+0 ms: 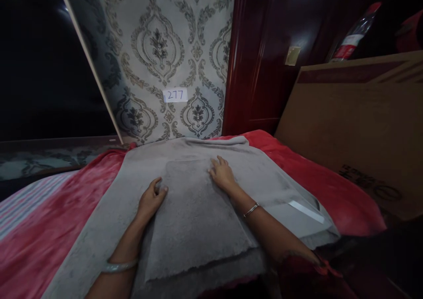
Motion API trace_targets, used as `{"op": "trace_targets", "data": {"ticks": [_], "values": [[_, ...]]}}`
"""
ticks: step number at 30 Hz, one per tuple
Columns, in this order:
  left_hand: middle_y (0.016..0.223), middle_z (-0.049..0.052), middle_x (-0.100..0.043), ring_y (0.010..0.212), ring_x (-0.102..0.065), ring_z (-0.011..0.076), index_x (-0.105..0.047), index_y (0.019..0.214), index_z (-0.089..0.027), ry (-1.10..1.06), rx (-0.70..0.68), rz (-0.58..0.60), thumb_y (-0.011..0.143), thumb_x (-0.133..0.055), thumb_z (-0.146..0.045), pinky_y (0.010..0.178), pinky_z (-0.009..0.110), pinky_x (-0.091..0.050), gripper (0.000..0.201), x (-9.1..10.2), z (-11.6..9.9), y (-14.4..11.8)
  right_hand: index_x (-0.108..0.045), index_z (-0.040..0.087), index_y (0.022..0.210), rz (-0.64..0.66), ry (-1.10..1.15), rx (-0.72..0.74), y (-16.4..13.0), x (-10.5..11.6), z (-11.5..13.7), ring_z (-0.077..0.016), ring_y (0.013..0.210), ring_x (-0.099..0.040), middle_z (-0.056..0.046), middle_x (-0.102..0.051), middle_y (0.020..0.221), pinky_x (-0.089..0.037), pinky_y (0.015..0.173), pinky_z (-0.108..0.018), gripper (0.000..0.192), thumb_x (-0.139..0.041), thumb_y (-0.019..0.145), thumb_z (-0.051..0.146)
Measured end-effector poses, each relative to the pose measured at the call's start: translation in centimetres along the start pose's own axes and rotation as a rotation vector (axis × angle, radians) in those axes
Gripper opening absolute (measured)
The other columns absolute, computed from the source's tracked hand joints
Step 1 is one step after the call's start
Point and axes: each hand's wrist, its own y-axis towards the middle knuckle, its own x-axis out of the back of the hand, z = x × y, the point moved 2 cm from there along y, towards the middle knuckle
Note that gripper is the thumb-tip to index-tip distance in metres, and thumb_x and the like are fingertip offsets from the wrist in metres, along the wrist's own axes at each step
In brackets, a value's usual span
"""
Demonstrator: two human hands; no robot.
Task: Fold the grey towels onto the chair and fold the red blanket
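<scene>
Nearest, a dark red sleeve (pixel 310 275) leads to the right hand (pixel 222 173), loosely open without visible grip at the right edge of a grey cloth (pixel 198 219), seemingly steadying it. Left hand (pixel 152 197), half-open and empty, flanks the opposite edge. Wider grey fabric (pixel 99 228) spreads beneath, probably as a flat base.

Looks like a furnished room in a home. Shows this through a red plush blanket (pixel 337 193) spread out like bedding, with silver-grey damask-patterned wallpaper (pixel 158 48) behind the blanket, a large flat black screen (pixel 49 70) behind its left side, a glossy dark-red wooden panel (pixel 254 61) behind its right side, and a white cloth with grey-blue stripes (pixel 31 197) just beside its left edge.
</scene>
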Motion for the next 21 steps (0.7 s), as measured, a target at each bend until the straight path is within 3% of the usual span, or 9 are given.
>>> {"op": "trace_targets", "data": {"ticks": [3, 7, 10, 14, 17, 21], "values": [[0.075, 0.004, -0.063, 0.081, -0.066, 0.0267, -0.052, 0.142, -0.014, 0.032, 0.029, 0.069, 0.075, -0.058, -0.055, 0.07, 0.033, -0.049, 0.08, 0.1, -0.4, -0.2, -0.035, 0.024, 0.156, 0.079, -0.076, 0.148, -0.9, -0.9, 0.2, -0.0295, 0.152, -0.018, -0.011, -0.021, 0.166, -0.02, 0.12, -0.052, 0.062, -0.049, 0.1, 0.045], [0.08, 0.005, -0.068, 0.091, -0.069, 0.0278, -0.05, 0.145, -0.016, 0.03, 0.023, 0.098, 0.077, -0.061, -0.046, 0.077, 0.034, -0.051, 0.075, 0.1, -0.9, -0.7, -0.036, 0.024, 0.156, 0.27, -0.101, 0.135, -1.4, -2.2, -0.4, -0.0305, 0.151, -0.021, -0.011, -0.024, 0.165, -0.018, 0.12, -0.056, 0.061, -0.044, 0.101, 0.05], [0.076, 0.002, -0.066, 0.082, -0.068, 0.0251, -0.051, 0.144, -0.017, 0.004, 0.012, 0.066, 0.078, -0.06, -0.045, 0.073, 0.033, -0.051, 0.072, 0.0, -0.9, -1.0, -0.046, 0.022, 0.15, 0.282, -0.092, 0.126, -0.1, -1.8, 0.1, -0.0345, 0.149, -0.025, -0.014, -0.033, 0.161, -0.022, 0.117, -0.061, 0.056, -0.05, 0.099, 0.046], [0.075, 0.001, -0.063, 0.077, -0.066, 0.0229, -0.05, 0.144, -0.017, -0.031, 0.002, 0.025, 0.077, -0.06, -0.046, 0.074, 0.033, -0.051, 0.074, -0.2, -0.5, -1.0, -0.047, 0.017, 0.148, 0.261, -0.056, 0.22, 2.8, -1.3, 2.6, -0.0277, 0.145, -0.035, -0.015, -0.041, 0.156, -0.027, 0.118, -0.047, 0.053, -0.053, 0.097, 0.03], [0.089, 0.006, -0.068, 0.082, -0.067, 0.0239, -0.047, 0.146, -0.015, -0.088, 0.011, -0.005, 0.075, -0.063, -0.044, 0.08, 0.037, -0.052, 0.079, -0.3, -0.1, -0.9, -0.045, 0.018, 0.15, 0.287, -0.023, 0.294, 4.8, -2.0, 4.3, -0.0214, 0.144, -0.038, -0.011, -0.042, 0.156, -0.029, 0.118, -0.034, 0.059, -0.055, 0.093, 0.02], [0.114, 0.014, -0.068, 0.108, -0.066, 0.0282, -0.045, 0.148, -0.013, -0.209, -0.035, 0.041, 0.074, -0.062, -0.033, 0.093, 0.041, -0.052, 0.079, -0.7, 0.1, -0.9, -0.048, 0.02, 0.149, 0.358, -0.003, 0.321, 7.0, -3.6, 5.2, -0.0244, 0.144, -0.039, -0.01, -0.044, 0.155, -0.031, 0.118, -0.037, 0.067, -0.063, 0.084, 0.013]]}}
